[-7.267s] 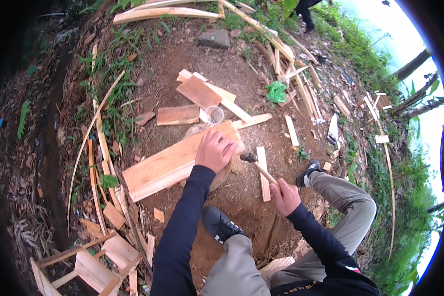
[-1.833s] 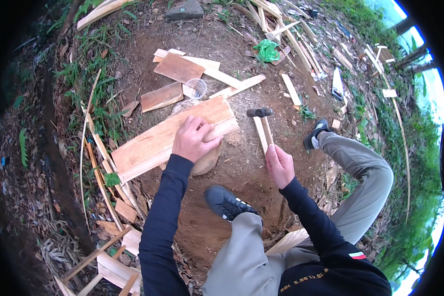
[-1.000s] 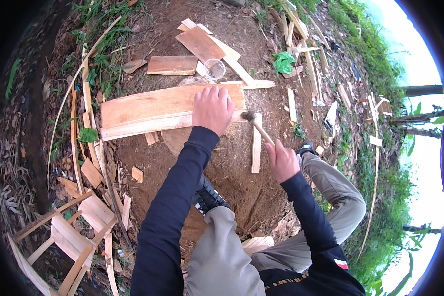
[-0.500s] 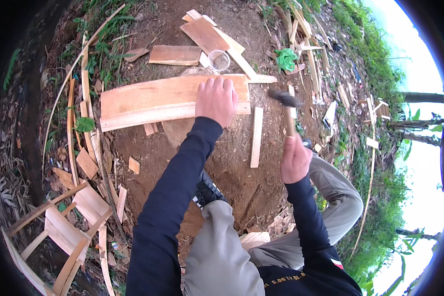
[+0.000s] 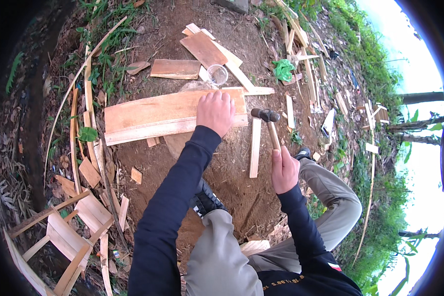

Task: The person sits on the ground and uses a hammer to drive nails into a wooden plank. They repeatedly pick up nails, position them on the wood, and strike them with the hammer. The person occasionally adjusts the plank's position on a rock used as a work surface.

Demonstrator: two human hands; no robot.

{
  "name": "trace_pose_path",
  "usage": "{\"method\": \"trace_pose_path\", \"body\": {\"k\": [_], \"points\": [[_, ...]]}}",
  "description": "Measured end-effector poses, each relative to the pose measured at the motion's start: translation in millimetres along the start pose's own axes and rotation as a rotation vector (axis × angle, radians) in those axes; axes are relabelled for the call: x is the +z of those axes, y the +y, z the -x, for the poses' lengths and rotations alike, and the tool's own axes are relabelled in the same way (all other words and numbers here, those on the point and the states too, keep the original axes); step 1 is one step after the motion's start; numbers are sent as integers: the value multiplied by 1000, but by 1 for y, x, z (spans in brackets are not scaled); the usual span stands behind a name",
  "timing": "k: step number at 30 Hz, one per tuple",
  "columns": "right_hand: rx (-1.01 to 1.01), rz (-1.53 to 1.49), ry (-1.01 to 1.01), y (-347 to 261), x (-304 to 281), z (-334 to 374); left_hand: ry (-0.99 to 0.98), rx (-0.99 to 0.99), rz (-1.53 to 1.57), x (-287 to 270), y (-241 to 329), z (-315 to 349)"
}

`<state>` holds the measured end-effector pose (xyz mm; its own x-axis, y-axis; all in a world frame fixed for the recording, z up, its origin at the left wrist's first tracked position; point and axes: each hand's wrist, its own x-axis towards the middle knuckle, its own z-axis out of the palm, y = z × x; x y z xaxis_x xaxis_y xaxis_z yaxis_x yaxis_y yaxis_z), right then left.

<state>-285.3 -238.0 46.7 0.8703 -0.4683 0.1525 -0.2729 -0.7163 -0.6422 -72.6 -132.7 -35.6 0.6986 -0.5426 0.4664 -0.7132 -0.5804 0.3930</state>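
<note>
My left hand (image 5: 215,114) is closed over the right part of a long, pale wooden board (image 5: 150,114). A thinner strip (image 5: 155,130) runs along the board's near edge. Beneath it, a round wooden stump (image 5: 176,146) shows only in part. In my right hand (image 5: 284,170) is a hammer (image 5: 274,135), gripped by its wooden handle. Its dark metal head is just right of the board's end, apart from it in the picture. A narrow wood strip (image 5: 255,150) lies on the ground between the hammer and the stump.
Beyond the board lie several planks (image 5: 175,69) and a clear plastic cup (image 5: 217,74). A green plastic bag (image 5: 283,70) and a handsaw (image 5: 328,122) are to the right. At lower left stands a wooden frame with slats (image 5: 66,234). Long wood strips (image 5: 90,98) lie along the left.
The hammer and my right hand have moved left, bringing the hammer head nearer the board's end. My left hand keeps its hold; the whole view has shifted slightly.
</note>
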Motion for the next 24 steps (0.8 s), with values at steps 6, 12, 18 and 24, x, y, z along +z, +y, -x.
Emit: {"method": "trace_pose_path", "body": {"k": [6,12,18,24], "points": [[132,-97,-68,16,3,4,-30,-17,87,-3,-8,-9],[-130,152,-199,26,1,-4,-72,-68,91,-2,-7,-11],[-101,60,128,-15,-12,-5,-57,-65,102,0,-12,-9],[-43,175,-120,35,18,5,-46,-78,71,2,-8,-10]]}}
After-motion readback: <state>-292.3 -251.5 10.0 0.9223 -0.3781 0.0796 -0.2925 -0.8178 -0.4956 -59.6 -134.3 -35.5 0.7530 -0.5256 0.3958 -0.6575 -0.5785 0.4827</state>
